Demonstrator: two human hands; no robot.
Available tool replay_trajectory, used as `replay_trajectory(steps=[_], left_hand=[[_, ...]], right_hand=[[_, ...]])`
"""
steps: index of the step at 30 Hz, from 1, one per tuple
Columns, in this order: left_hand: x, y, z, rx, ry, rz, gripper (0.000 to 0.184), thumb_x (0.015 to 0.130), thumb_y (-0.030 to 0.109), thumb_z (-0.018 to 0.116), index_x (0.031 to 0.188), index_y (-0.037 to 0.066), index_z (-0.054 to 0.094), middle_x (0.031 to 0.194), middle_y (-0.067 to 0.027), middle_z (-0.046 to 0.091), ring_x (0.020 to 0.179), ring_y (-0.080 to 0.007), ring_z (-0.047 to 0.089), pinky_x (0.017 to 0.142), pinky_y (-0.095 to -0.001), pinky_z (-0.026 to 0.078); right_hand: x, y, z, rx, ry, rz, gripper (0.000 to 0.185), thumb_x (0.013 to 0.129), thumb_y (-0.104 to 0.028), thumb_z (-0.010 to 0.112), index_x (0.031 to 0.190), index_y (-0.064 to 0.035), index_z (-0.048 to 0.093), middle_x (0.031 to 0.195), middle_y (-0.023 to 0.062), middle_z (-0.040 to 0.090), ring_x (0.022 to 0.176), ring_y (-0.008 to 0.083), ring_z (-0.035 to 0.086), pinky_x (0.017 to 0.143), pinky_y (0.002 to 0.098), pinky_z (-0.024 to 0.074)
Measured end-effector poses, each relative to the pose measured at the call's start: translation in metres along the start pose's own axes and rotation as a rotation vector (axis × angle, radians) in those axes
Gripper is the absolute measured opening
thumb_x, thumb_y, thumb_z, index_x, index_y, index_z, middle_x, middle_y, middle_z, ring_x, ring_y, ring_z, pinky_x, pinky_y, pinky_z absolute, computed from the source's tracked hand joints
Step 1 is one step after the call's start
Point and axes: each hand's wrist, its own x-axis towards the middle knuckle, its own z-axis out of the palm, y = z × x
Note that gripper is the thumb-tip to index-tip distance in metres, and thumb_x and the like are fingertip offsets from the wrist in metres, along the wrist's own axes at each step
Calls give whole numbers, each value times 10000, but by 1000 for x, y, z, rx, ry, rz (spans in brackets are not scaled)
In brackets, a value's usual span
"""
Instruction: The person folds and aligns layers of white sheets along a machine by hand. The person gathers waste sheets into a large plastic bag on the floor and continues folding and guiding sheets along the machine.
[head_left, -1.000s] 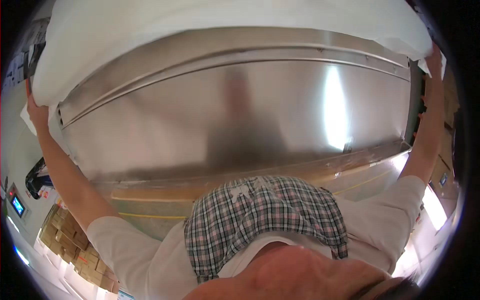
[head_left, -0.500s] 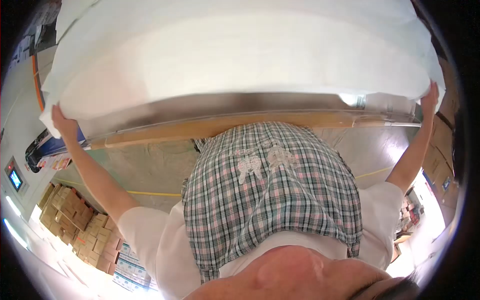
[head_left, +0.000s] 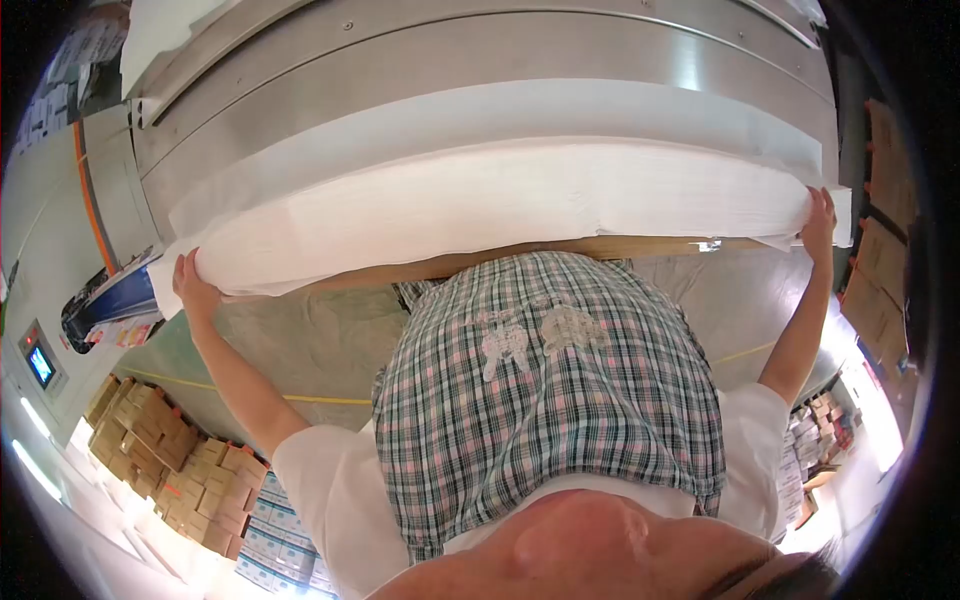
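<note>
A wide white sheet point(head_left: 480, 200) of thin, slightly see-through material lies gathered in a long band along the front of a metal surface point(head_left: 480, 50). Its back part shows the metal through it. At the sheet's left end, my left hand point(head_left: 195, 285) is closed on the edge. My right hand point(head_left: 818, 225) grips the opposite end, with a corner of the sheet sticking out past the fingers. Whether the sheet is cloth or paper I cannot tell. Under the band runs a brown front edge point(head_left: 420, 270), close against my checked apron point(head_left: 560, 400).
A white machine housing with a small lit screen point(head_left: 40, 365) stands at the left. Behind me are stacked cardboard boxes point(head_left: 170, 440) and blue-and-white cartons point(head_left: 280, 530). More cardboard point(head_left: 880, 270) stands at the right. Another white piece point(head_left: 165, 35) lies at the far left.
The sheet, spread high and hiding most of the surface, has come down toward me into a narrow band, baring the metal behind. My hands have moved inward and lower with its ends.
</note>
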Motion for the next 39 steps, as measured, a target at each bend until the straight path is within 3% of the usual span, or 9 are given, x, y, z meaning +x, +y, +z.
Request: replay_trajectory(steps=[5,8,10,12,19,22,27,35,39], left_hand=[[56,-7,-26,56,-462,16,582,624,64,610,1174,144,440,1216,-180,431,1125,-354,404,926,-427,349],[131,-12,-23,152,-940,4,994,340,86,808,1237,55,378,1188,-162,462,1099,-343,434,936,-376,369],[180,-45,18,169,-791,340,746,520,22,703,1211,65,423,1092,-151,533,990,-307,518,849,-371,440],[219,-16,30,3,-891,55,616,553,2,627,1145,95,486,1047,-149,562,957,-316,535,817,-382,443],[195,87,-8,-129,-802,0,384,672,0,386,1001,78,567,982,-157,584,891,-304,563,788,-384,440],[151,117,-33,-108,-292,95,336,687,22,432,970,103,593,953,-151,590,897,-291,564,823,-370,422],[69,188,-97,-554,381,102,257,776,97,507,1021,70,582,986,-108,604,944,-232,563,856,-312,404],[-43,313,-84,-1159,-7,489,165,752,5,538,898,62,590,916,-81,613,863,-218,578,764,-301,456],[-47,269,-45,-1883,30,-329,236,864,126,446,1036,-22,509,1001,-124,539,966,-234,516,882,-364,410]], right_hand=[[55,35,-15,-81,-461,-165,511,673,38,500,1152,-128,428,1218,114,406,1181,278,338,918,427,325],[120,32,-20,-55,-650,-201,450,676,-14,537,1115,-89,472,1118,122,489,1070,307,453,852,438,389],[162,15,-16,-100,-854,-191,430,696,-60,556,1120,-77,483,1113,134,505,1042,325,481,844,443,400],[194,-15,-6,183,-1043,494,438,744,-196,562,1157,-73,482,1152,159,501,1036,340,498,837,448,413],[202,41,10,323,-987,714,379,768,-201,528,1126,-77,517,1163,154,501,1039,318,502,831,405,422],[219,170,84,-130,-775,-147,377,755,-125,510,1129,-83,511,1148,143,513,1065,293,494,851,361,414],[186,97,18,64,59,-185,357,791,-97,507,1147,-66,504,1143,117,527,1053,240,499,907,304,361],[152,-307,-114,1083,-300,-452,348,874,-185,492,1192,-45,463,1113,32,539,1012,128,490,885,251,367],[121,-436,-156,1016,-124,-711,313,852,-174,517,1135,-40,501,1071,51,563,980,147,524,863,271,397]])
